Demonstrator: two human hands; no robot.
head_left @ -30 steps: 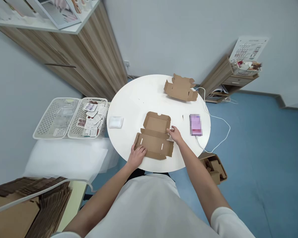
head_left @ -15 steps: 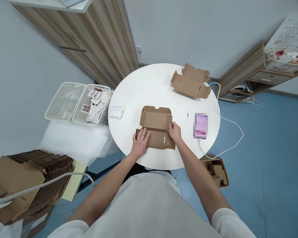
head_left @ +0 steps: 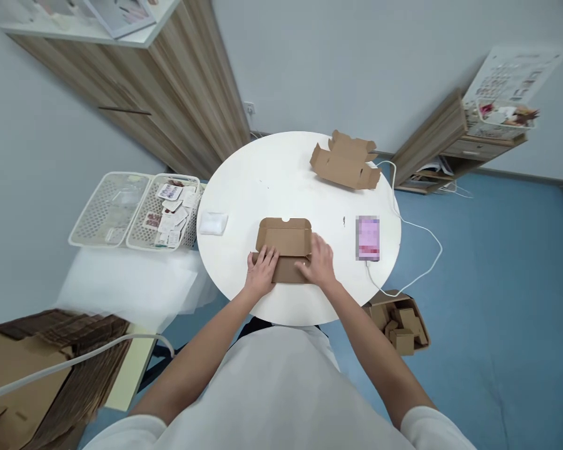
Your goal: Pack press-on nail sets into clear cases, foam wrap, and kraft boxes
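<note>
A brown cardboard box blank [head_left: 284,240] lies partly folded near the front edge of the round white table [head_left: 281,181]. My left hand [head_left: 261,273] rests flat on its left end, fingers spread over the folded front panel. On the right end lies my right hand [head_left: 318,263], fingers stretched leftward and pressing the side flap inward. The upright lid panel with a notch stands behind both hands.
A second part-folded cardboard box [head_left: 344,164] sits at the table's far right. A phone [head_left: 368,238] on a white cable lies right of my hands, a small white packet [head_left: 213,223] left. White baskets [head_left: 136,209] stand at left, flat cardboard stacks [head_left: 51,369] lower left, a box of small cartons [head_left: 398,322] on the floor.
The flat blank has been folded narrower. Both hands moved inward onto it, my right hand from the right edge onto the right flap, my left hand onto the front panel.
</note>
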